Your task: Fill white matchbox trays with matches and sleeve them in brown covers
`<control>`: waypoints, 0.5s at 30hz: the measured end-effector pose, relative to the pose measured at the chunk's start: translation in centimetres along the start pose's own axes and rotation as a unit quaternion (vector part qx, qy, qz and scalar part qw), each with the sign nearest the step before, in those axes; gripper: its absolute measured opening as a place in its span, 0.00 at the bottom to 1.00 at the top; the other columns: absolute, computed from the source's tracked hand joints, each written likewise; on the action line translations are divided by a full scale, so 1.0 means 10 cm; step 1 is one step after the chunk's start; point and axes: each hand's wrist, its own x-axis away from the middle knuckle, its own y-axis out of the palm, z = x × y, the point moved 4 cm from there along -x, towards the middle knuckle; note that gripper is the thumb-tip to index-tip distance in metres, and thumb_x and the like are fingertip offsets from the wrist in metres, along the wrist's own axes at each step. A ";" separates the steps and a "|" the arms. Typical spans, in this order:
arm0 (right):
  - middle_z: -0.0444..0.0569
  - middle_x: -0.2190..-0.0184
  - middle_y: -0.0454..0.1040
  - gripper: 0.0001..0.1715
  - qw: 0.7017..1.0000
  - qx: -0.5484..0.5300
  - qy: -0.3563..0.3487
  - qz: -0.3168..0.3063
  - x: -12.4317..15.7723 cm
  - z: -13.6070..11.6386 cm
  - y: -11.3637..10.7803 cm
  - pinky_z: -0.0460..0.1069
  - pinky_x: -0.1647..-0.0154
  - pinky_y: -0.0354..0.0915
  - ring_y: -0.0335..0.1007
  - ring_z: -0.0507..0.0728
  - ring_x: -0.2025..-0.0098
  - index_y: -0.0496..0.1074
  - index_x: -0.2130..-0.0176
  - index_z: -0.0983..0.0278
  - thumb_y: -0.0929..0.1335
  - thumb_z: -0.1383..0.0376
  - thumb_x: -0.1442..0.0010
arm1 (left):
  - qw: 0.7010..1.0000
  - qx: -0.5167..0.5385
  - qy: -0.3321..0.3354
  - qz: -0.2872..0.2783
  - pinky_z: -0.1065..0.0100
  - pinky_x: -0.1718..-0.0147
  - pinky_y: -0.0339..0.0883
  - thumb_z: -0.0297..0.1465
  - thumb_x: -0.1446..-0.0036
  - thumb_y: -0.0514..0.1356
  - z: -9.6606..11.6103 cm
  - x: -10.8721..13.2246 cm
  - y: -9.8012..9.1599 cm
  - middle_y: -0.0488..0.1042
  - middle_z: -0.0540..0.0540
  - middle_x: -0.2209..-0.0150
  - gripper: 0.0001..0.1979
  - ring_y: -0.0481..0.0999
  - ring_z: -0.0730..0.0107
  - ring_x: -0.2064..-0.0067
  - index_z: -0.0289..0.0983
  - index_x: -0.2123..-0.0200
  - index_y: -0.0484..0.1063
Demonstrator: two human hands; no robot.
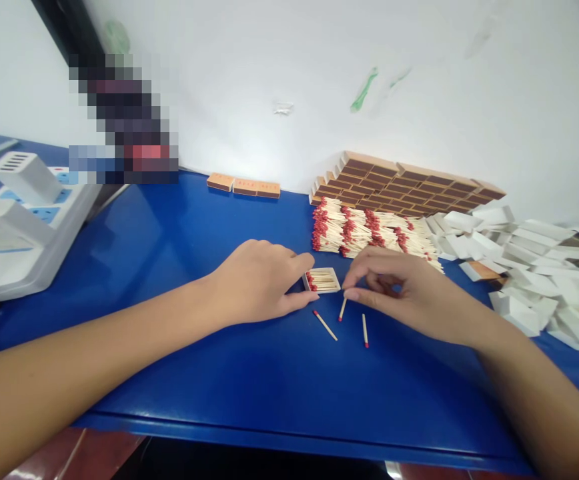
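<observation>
A small white matchbox tray [328, 291] lies on the blue table with several red-headed matches in it. My left hand [257, 283] grips its left end between thumb and fingers. Just right of the tray, my right hand [414, 293] pinches a match [342, 311] between thumb and forefinger, its red head pointing down at the table. Two loose matches lie in front: one slanted match [325, 325] below the tray, and another match [365, 331] farther right with its head toward me.
Behind my right hand is a large pile of matches [369, 230]. Brown matchboxes [399, 183] are stacked against the white wall, with a short row of matchboxes [244, 186] to their left. White trays [529, 267] are heaped at right. A power strip [64, 250] with plugs occupies the left.
</observation>
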 end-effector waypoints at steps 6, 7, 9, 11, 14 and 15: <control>0.49 0.58 0.75 0.13 0.995 0.026 -0.002 -0.099 0.05 -0.03 -0.02 0.51 0.69 0.66 0.70 0.55 0.65 0.82 0.61 0.56 0.71 0.53 0.29 | 1.000 0.005 -0.012 -0.020 0.64 0.70 0.52 0.48 0.29 0.59 0.00 0.00 0.00 0.81 0.47 0.67 0.18 0.81 0.59 0.64 0.38 0.52 0.76; 0.49 0.58 0.74 0.13 0.995 0.030 -0.003 -0.098 0.05 -0.05 -0.02 0.51 0.68 0.67 0.71 0.55 0.65 0.82 0.61 0.56 0.70 0.53 0.28 | 1.000 0.006 -0.011 -0.022 0.64 0.70 0.52 0.48 0.29 0.59 0.00 0.00 0.00 0.81 0.47 0.66 0.18 0.81 0.59 0.64 0.38 0.52 0.76; 0.50 0.58 0.74 0.14 0.995 0.036 -0.001 -0.090 0.06 -0.07 -0.02 0.51 0.68 0.67 0.71 0.56 0.64 0.81 0.60 0.56 0.69 0.54 0.27 | 1.000 0.007 -0.009 -0.022 0.64 0.70 0.52 0.48 0.29 0.59 0.01 0.01 -0.01 0.81 0.47 0.65 0.18 0.81 0.59 0.64 0.39 0.52 0.76; 0.49 0.59 0.73 0.13 0.997 0.036 -0.001 -0.071 0.05 -0.09 -0.02 0.51 0.67 0.67 0.70 0.56 0.64 0.79 0.59 0.56 0.68 0.54 0.26 | 1.000 0.006 -0.009 -0.020 0.64 0.70 0.52 0.48 0.29 0.59 0.01 0.01 -0.01 0.81 0.47 0.65 0.18 0.81 0.59 0.64 0.39 0.51 0.76; 0.49 0.58 0.72 0.12 0.999 0.040 -0.018 -0.021 0.04 -0.12 0.00 0.52 0.64 0.68 0.68 0.56 0.63 0.76 0.58 0.57 0.67 0.55 0.25 | 1.000 0.002 -0.009 -0.012 0.64 0.70 0.52 0.48 0.28 0.59 0.00 0.01 -0.01 0.80 0.47 0.66 0.19 0.81 0.59 0.65 0.39 0.52 0.76; 0.49 0.58 0.72 0.11 0.999 0.046 -0.026 0.003 0.03 -0.13 0.02 0.52 0.63 0.68 0.68 0.56 0.63 0.75 0.57 0.57 0.66 0.55 0.24 | 1.000 0.001 -0.008 -0.009 0.64 0.71 0.52 0.48 0.28 0.59 0.01 0.01 -0.01 0.80 0.47 0.67 0.18 0.80 0.60 0.65 0.39 0.52 0.76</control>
